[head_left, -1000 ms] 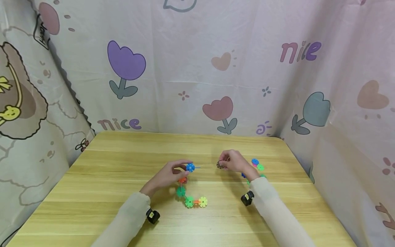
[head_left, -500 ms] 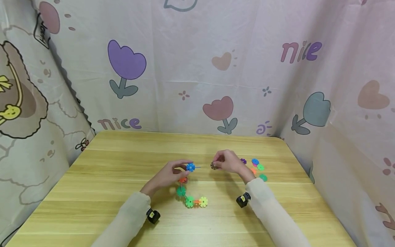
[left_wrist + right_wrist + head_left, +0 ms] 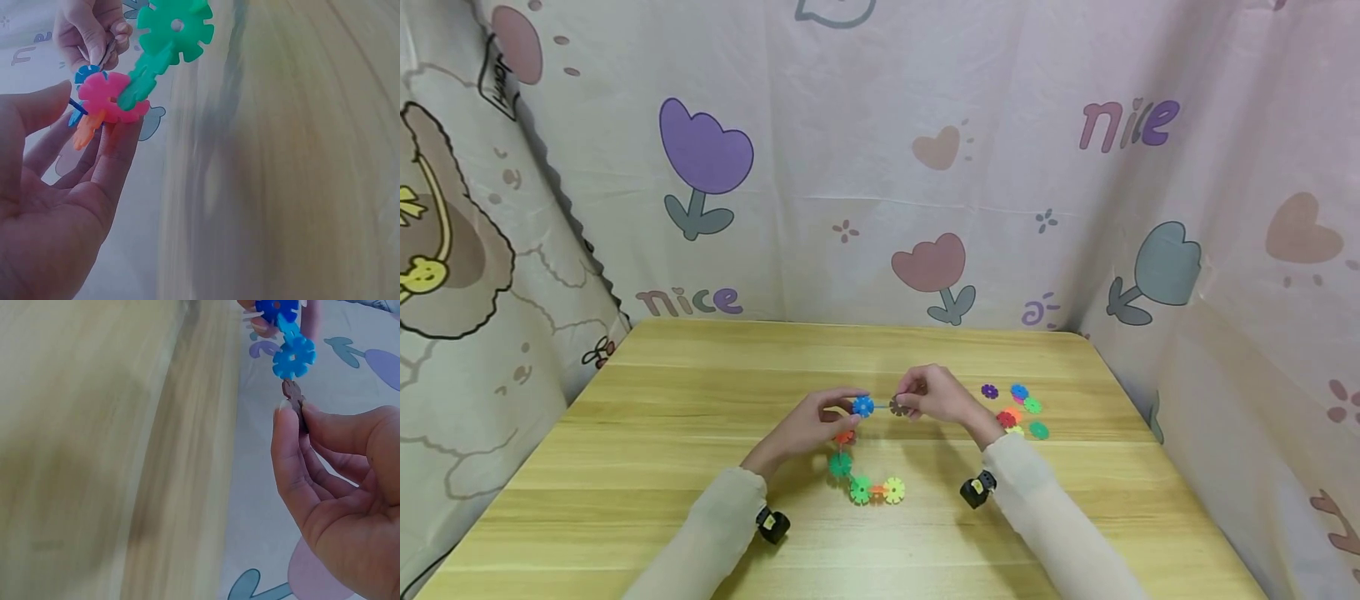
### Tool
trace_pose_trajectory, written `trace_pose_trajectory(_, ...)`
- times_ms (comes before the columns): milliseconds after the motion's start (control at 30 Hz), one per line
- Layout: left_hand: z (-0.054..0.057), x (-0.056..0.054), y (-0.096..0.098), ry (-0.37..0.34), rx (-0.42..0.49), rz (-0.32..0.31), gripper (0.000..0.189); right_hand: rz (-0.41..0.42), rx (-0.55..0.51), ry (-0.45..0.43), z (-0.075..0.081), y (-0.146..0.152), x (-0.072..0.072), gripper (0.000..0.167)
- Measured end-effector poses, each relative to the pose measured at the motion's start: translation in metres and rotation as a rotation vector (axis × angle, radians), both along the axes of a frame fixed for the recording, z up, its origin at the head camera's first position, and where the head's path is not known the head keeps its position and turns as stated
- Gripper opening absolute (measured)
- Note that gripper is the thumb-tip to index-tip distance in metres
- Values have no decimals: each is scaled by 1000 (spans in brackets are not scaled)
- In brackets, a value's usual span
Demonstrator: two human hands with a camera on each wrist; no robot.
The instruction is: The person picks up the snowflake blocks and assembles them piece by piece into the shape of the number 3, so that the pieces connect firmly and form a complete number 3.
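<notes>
Clock directions as in head view; left hand (image 3: 808, 423) pinches the chain of discs (image 3: 840, 465) at its far end, thumb and fingertips on the blue disc (image 3: 862, 407); right hand (image 3: 938, 393) pinches the brown disc (image 3: 898, 406) between thumb and fingers. Key relation: brown disc sits at 3 o'clock from the left fingertips, between 8 and 9 from the right hand's middle; the light-blue disc (image 3: 882, 407) bridges the gap, its edge-on line running 9 to 3, straight at the brown one; right hand is the nearer to that joint. Right wrist view shows light-blue face-on and brown edge-on, so the two planes stand crosswise; rims look to be touching, but can't tell whether the slots are engaged.

Chain as a whole: C-shape, open toward 3; long axis roughly 12 to 6; held end points to 3, lower end also to 3, finishing at the yellow disc (image 3: 893, 490); loose discs (image 3: 1006, 419) lie between 3 and 4 o'clock from the right hand, apart from the chain.
</notes>
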State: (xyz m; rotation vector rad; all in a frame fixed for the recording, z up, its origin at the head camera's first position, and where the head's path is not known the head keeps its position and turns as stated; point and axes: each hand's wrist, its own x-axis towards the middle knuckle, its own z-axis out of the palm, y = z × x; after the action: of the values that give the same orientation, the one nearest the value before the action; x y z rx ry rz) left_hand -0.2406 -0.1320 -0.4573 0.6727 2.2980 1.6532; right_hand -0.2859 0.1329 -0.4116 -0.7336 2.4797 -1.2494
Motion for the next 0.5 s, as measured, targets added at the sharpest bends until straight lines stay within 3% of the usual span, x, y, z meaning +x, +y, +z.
trace_pose_trajectory(267, -1, 0, -1, 17, 9, -11, 45, -5, -39, 0, -5, -3, 1, 4)
trace_pose_trajectory(500, 0, 1, 0, -15, 11, -9, 44, -36, -68, -13, -7, -5, 2, 4)
